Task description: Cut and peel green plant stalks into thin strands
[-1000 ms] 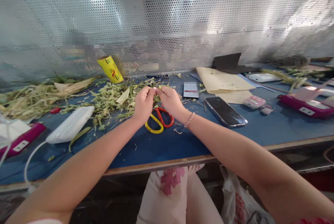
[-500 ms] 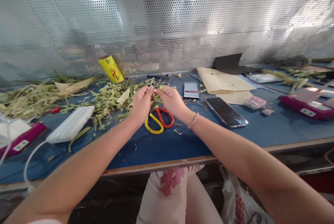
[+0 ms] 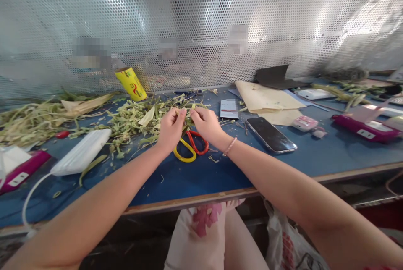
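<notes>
My left hand [image 3: 171,127] is closed in a pinch, thumb against fingers, above the blue tabletop. Just right of it my right hand [image 3: 206,125] pinches too, with a small yellow-green spot at its fingertips. What the fingertips hold is too small to make out. A narrow gap separates the two hands. Below and between them lie scissors [image 3: 185,161] with one yellow and one red handle loop; their blades are hidden. A heap of green plant trimmings [image 3: 127,125] spreads left of my left hand and behind both hands.
A yellow printed tube [image 3: 131,84] leans by the perforated metal screen [image 3: 201,18]. At left are a white corded device [image 3: 82,152] and dry stalks [image 3: 34,123]. At right lie a phone [image 3: 270,135], a small card-like item [image 3: 228,109], brown paper [image 3: 264,95] and a magenta power strip [image 3: 362,129].
My hands have drawn slightly apart at the fingertips, both still pinched. The view has shifted a little, so the things on the table appear slightly further left.
</notes>
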Demonstrator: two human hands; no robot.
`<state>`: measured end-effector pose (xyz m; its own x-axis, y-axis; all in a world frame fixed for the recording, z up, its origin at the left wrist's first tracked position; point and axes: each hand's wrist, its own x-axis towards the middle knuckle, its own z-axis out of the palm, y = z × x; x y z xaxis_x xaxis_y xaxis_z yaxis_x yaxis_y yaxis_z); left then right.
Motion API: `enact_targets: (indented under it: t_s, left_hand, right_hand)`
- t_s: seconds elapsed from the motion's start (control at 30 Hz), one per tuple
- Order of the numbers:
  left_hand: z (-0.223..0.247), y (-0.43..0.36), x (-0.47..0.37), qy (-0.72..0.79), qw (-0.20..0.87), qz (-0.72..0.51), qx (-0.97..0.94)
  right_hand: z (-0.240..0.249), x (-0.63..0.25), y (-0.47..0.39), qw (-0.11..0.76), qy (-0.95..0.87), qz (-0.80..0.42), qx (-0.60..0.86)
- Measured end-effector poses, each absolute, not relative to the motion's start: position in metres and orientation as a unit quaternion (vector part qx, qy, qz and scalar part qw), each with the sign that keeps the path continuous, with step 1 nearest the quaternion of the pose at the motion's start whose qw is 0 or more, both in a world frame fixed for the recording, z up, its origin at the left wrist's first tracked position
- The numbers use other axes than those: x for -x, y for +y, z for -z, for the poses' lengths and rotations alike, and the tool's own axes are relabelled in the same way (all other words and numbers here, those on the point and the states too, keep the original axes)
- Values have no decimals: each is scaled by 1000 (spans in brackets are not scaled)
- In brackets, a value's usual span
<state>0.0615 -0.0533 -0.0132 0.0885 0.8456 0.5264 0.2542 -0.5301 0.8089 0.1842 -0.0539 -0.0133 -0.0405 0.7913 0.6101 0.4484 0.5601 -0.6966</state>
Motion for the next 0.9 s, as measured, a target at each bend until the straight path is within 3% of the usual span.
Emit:
enact_targets:
  t_s: [0.17,0.33,0.43,0.9]
  left_hand:
    - [13,-55,-65,402,315,-550,-661]
    - [10,-54,-70,365,497,-591,-521]
    - [9,-55,-72,372,553,-570,-481]
    - [8,-62,-76,394,464,-599,-520]
  right_hand:
    - [14,-186,-54,548,-698,-148,437]
    - [19,-191,-45,568,-686,-127,437]
    - [19,-191,-44,571,-690,-122,428]
    - [20,-182,-49,528,-743,-138,388]
